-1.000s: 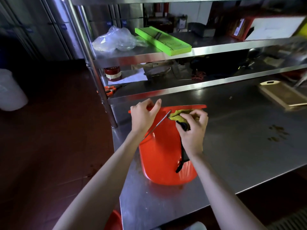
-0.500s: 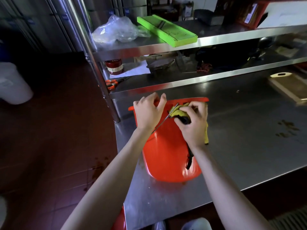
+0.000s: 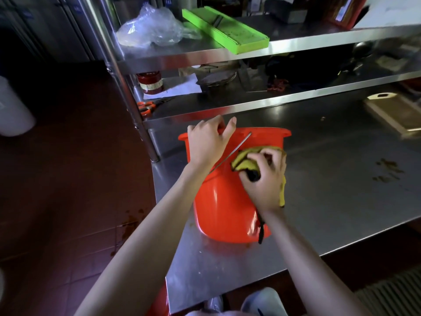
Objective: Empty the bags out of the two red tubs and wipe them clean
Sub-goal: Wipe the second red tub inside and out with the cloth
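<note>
Lying on its side on the steel table (image 3: 341,201), a red tub (image 3: 218,201) points its open mouth away from the person, toward the shelving, with its base near the table's front edge. The left hand (image 3: 208,142) grasps the tub's rim at the upper left, fingers curled over the edge and thumb raised. A thin metal bail handle (image 3: 232,153) runs diagonally from the rim down toward the left wrist. The right hand (image 3: 265,179) clutches a bunched yellow cloth (image 3: 245,160) with a dark patch and presses it against the tub's upper side, just below the rim; part of the cloth hangs out beside the wrist, and a dark strip trails down the tub's right flank. Brown smears (image 3: 387,169) mark the table to the right of the tub, well apart from it. On the upper shelf rest a crumpled clear plastic bag (image 3: 152,28) and a green slicer (image 3: 225,30). The lower shelf carries a red jar (image 3: 150,83), a sheet of paper (image 3: 180,87) and orange-handled scissors (image 3: 148,107). A red curved edge (image 3: 160,302) shows below the table's near corner; what it belongs to cannot be told.
</note>
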